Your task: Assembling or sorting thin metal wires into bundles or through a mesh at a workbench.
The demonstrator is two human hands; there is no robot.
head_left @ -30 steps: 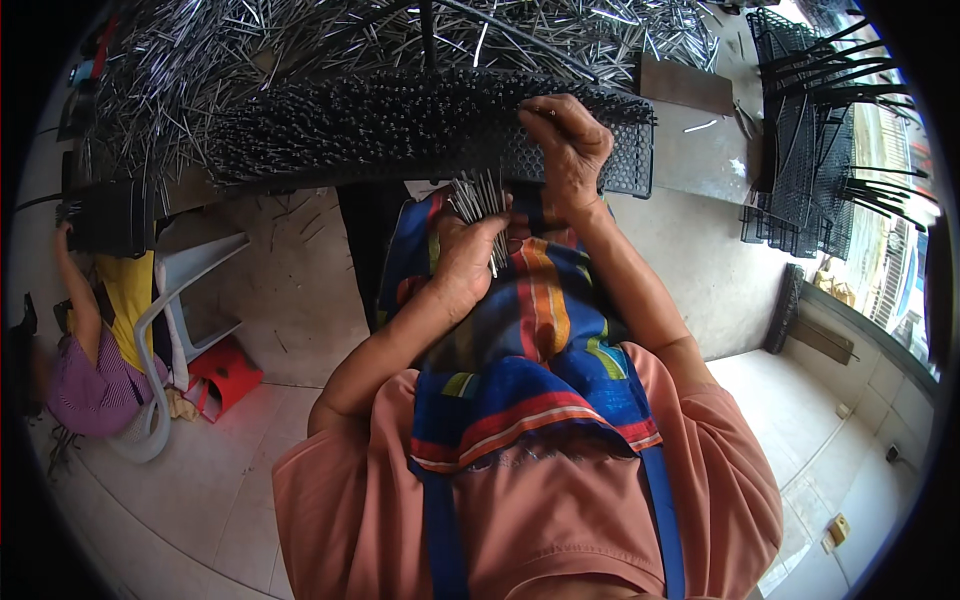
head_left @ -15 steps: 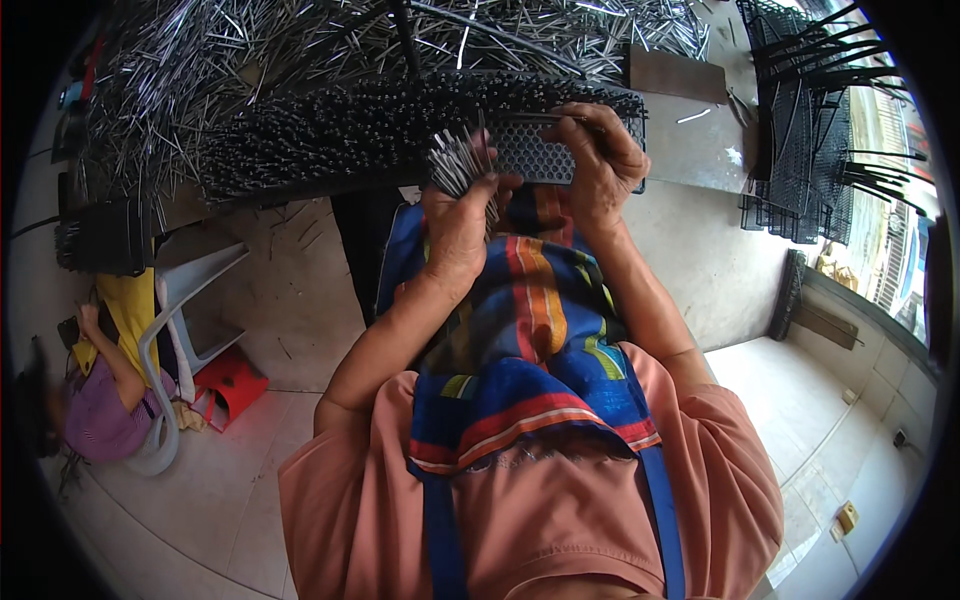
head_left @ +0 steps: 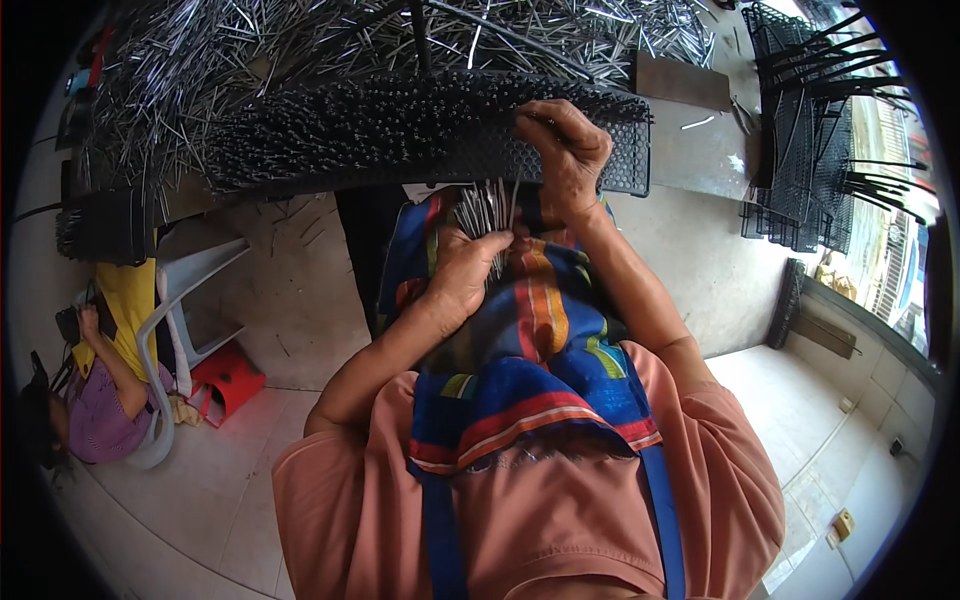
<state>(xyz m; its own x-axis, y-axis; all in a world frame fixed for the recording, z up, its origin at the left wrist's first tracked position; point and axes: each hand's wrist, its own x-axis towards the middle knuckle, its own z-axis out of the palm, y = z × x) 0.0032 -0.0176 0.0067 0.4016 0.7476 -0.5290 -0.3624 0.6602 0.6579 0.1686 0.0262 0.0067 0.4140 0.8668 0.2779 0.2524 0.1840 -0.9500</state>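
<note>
- Rack [head_left: 628, 168] lies along the near edge of the table [head_left: 705, 172], in front of the person, perforated face up.
- Filled part: standing rods [head_left: 330, 130] crowd the left and middle of the rack; a thin band of them runs along the back edge toward the right end.
- Unfilled part: holes at the front right show bare. Estimate: well over half occupied, the right-hand portion outstanding.
- Left hand [head_left: 462, 272]: closed around a bundle of rods [head_left: 482, 212], just in front of the rack, above the apron [head_left: 535, 300].
- Right hand [head_left: 572, 165]: over the bare holes, fingers curled. Cannot tell whether they grasp a rod.
- One single rod [head_left: 515, 205] stands apart from the bundle, between the hands; its upper hold is unclear.
- Supply: large heap of loose rods [head_left: 235, 45] behind the rack, so stock looks ample.
</note>
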